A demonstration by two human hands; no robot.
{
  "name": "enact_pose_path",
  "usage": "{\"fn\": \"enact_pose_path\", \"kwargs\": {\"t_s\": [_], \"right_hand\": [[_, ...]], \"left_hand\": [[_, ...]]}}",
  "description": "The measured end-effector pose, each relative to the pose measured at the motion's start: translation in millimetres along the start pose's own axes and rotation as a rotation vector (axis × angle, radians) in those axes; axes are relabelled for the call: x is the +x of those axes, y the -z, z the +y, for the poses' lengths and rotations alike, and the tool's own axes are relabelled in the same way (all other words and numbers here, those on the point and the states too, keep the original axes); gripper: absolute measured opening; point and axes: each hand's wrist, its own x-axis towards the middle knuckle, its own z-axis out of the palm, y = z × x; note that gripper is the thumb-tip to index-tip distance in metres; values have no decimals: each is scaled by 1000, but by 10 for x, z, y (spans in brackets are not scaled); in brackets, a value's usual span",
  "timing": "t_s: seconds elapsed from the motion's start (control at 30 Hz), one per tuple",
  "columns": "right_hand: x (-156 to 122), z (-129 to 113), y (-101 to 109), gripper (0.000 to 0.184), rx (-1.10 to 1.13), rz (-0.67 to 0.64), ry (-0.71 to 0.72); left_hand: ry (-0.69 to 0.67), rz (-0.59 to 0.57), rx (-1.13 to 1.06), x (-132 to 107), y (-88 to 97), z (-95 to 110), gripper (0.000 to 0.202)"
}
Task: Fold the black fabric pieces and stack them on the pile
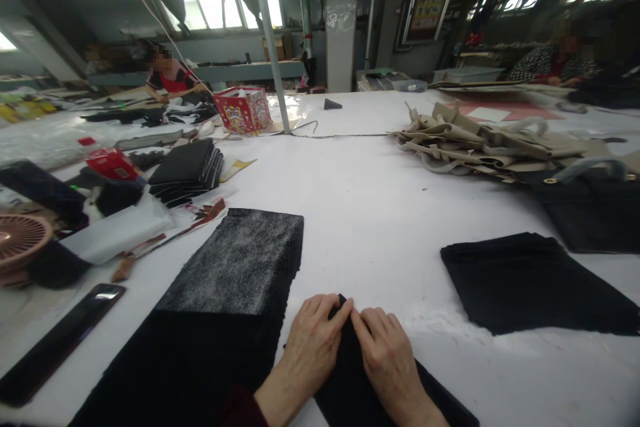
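A piece of black fabric (350, 373) lies on the white table in front of me, running out of view at the bottom edge. My left hand (316, 333) pinches its far edge, thumb and fingers pressed together. Right beside it, my right hand (383, 343) has its fingers closed on the same edge, and the fingertips of both hands nearly touch. To the left stands a tall stack of black fabric pieces (240, 260), its far part speckled grey on top. Over on the right lies a flatter pile of black fabric pieces (535, 280).
A long dark glossy bar (60, 340) and a pink fan (20, 240) are at the left. Folded black pieces (183, 170) and a red patterned box (243, 110) lie beyond. Beige pieces (480, 140) are heaped at far right. A metal pole (273, 47) rises mid-table. Two people sit farther off.
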Motion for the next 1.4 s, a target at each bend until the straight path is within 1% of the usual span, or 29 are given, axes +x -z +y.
{"fn": "enact_pose_path", "kwargs": {"t_s": [0.13, 0.23, 0.33, 0.4, 0.5, 0.57, 0.67, 0.73, 0.9, 1.03, 1.23, 1.33, 1.4], "right_hand": [[5, -1, -2, 35, 5, -5, 5], [14, -4, -1, 33, 8, -4, 0], [14, -8, 8, 31, 6, -3, -8], [12, -13, 15, 30, 3, -2, -13], [27, -32, 8, 29, -14, -14, -37], [59, -51, -12, 29, -36, -34, -63], [121, -72, -45, 29, -44, -64, -107], [145, -68, -49, 27, -16, -80, -138], [98, 5, 8, 23, 103, -115, -186], [27, 51, 30, 26, 150, -102, -185], [-64, 55, 86, 27, 129, -95, -161], [-140, 69, 158, 26, 104, -88, -153], [-205, 90, 205, 26, 93, -80, -148]], "left_hand": [[1, -6, -8, 0, -11, -4, 50], [5, -8, 7, 8, 5, -28, 46], [45, 9, 83, 16, 74, -56, 40], [77, 41, 138, 19, 145, -51, 40], [45, 58, 167, 33, 236, 3, 46], [-17, 0, 170, 63, 262, 40, 48], [-81, -120, 193, 127, 259, 42, 39], [-106, -159, 213, 157, 254, 13, 35], [-128, -170, 251, 133, 242, -36, 46], [-144, -183, 287, 106, 233, -25, 49], [-217, -211, 358, 135, 243, 6, 48], [-237, -234, 383, 119, 203, 23, 53], [-245, -231, 405, 97, 171, 38, 57]]}}
